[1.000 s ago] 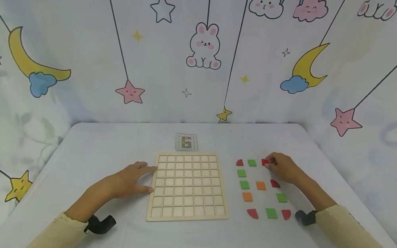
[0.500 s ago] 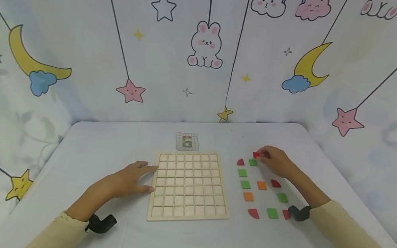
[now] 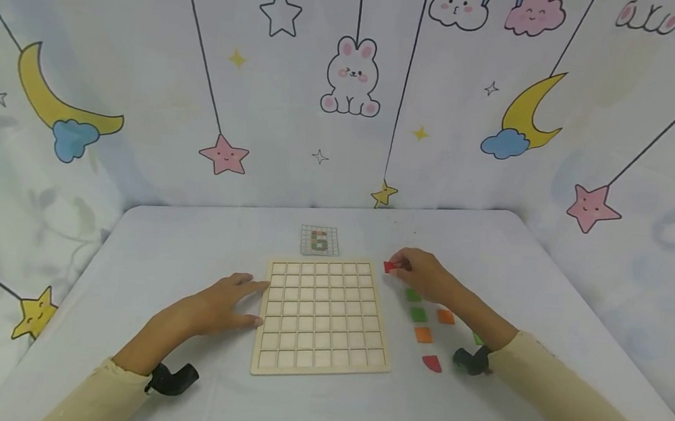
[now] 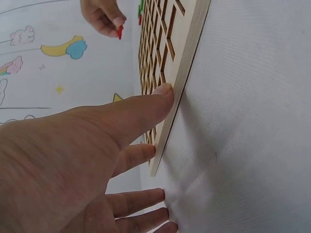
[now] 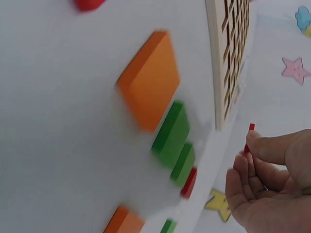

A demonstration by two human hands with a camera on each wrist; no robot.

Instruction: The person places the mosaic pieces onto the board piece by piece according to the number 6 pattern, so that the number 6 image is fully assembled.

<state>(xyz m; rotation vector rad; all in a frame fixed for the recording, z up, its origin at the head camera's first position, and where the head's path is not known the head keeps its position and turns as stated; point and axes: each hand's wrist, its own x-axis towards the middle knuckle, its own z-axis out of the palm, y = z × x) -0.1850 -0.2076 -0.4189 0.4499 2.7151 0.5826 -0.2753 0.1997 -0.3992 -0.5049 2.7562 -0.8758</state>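
My right hand (image 3: 425,276) pinches a small red tile (image 3: 389,267) between thumb and fingertips, just off the far right corner of a wooden grid board (image 3: 384,340). In the right wrist view the red tile (image 5: 250,137) is seen edge-on, held above the table. My left hand (image 3: 218,307) touches the board's left edge with thumb and index finger. The left wrist view shows that thumb (image 4: 146,109) against the rim, fingers extended. Every cell in view on the board is bare.
Loose tiles lie right of the board: green (image 3: 418,314), orange (image 3: 424,335) and a red quarter-round (image 3: 432,363), some hidden beneath my right arm. Behind the board lies a small gridded card (image 3: 319,241) with a coloured figure like a 6. A printed cloth (image 3: 286,111) hangs behind the table.
My right hand has carried the red tile leftward, from the far right of the loose tiles, past them, to beside the board's far right corner. The left hand stays at the board's edge.
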